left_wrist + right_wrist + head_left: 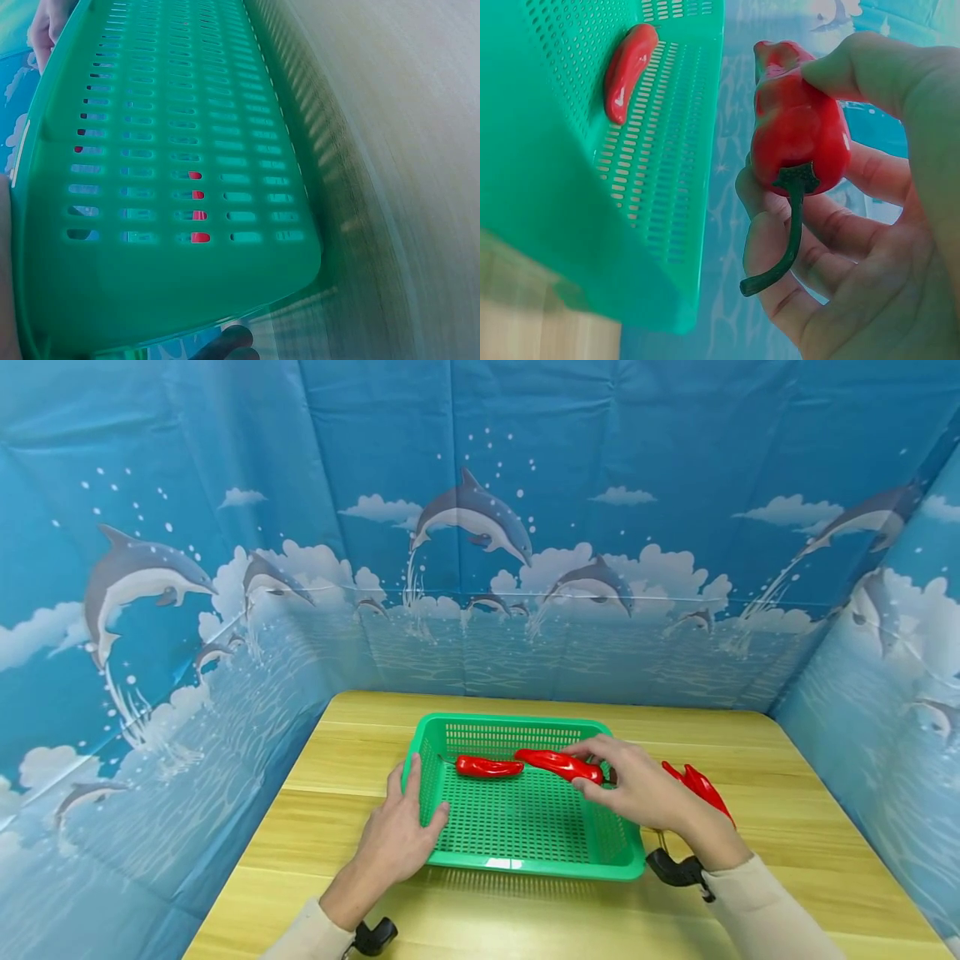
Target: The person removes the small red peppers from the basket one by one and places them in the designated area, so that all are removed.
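My right hand grips a red chili pepper over the right part of a green plastic basket. In the right wrist view the held chili pepper shows its curved green stem, with thumb on one side and fingers beneath. Another red chili pepper lies inside the basket near its back wall; the right wrist view shows this chili pepper too. My left hand rests on the basket's left rim, its fingers spread. In the left wrist view, bits of red show through the slotted basket wall.
More red chili peppers lie on the wooden table right of the basket, partly hidden behind my right forearm. A blue dolphin-printed curtain surrounds the table at the back and sides.
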Available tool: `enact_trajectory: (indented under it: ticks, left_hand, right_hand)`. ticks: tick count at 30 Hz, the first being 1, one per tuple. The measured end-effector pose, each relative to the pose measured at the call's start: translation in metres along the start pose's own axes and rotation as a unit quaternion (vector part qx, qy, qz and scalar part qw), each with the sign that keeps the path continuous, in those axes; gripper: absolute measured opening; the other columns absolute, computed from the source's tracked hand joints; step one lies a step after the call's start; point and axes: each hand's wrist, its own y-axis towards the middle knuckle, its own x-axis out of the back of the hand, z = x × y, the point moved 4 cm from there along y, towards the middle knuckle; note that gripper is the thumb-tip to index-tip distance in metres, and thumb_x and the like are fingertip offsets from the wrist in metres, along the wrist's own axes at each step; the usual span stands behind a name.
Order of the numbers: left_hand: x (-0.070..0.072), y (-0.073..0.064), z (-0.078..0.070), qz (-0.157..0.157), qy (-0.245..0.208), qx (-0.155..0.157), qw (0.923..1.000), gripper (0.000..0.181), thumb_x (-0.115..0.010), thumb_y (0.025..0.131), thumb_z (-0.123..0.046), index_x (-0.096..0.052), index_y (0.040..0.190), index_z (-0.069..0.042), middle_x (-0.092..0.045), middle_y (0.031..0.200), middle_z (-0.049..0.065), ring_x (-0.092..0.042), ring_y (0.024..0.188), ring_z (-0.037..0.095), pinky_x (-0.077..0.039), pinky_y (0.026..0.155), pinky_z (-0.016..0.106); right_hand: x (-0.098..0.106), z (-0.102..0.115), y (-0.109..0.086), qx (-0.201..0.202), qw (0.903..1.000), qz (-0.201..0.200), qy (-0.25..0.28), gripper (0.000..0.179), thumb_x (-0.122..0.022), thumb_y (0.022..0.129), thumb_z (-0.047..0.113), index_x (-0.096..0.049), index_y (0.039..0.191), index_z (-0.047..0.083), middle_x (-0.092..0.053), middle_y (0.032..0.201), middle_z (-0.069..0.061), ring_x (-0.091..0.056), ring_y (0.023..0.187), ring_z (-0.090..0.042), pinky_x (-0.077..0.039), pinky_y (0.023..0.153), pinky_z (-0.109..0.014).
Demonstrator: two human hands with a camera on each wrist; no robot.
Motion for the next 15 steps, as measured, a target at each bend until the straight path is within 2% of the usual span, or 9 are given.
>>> enact_trajectory:
  ticks: [6,15]
  left_hand:
    - [0.0001,0.0001,0.0004,-0.001,0.001,0.0,1.0,0.1,-0.067,0.115,-0.05,-0.012,0.189,-0.011,-0.025,0.191,0.027,-0.051,0.046,0.021,-0.045,0.046,0.036]
    - [-0.0005,0.0006,0.0011,0.001,0.001,0.001,1.0,0.1,-0.066,0.115,-0.05,-0.011,0.189,-0.012,-0.024,0.192,0.025,-0.051,0.047,0.021,-0.045,0.047,0.036]
  right_hand:
    - [0.0038,-0.0048,-0.0035,-0.004,1.0,-0.004,-0.006,0.043,-0.082,0.111,0.025,-0.074,0.152,0.022,-0.075,0.119,0.008,-0.064,0.096,-0.012,-0.054,0.069,-0.026]
    - [0.0099,-0.0107,-0.0085,-0.028,0.9995,-0.008,-0.008,0.043,-0.081,0.112,0.028,-0.073,0.154,0.021,-0.076,0.123,0.007,-0.064,0.098,-0.012,-0.053,0.07,-0.028]
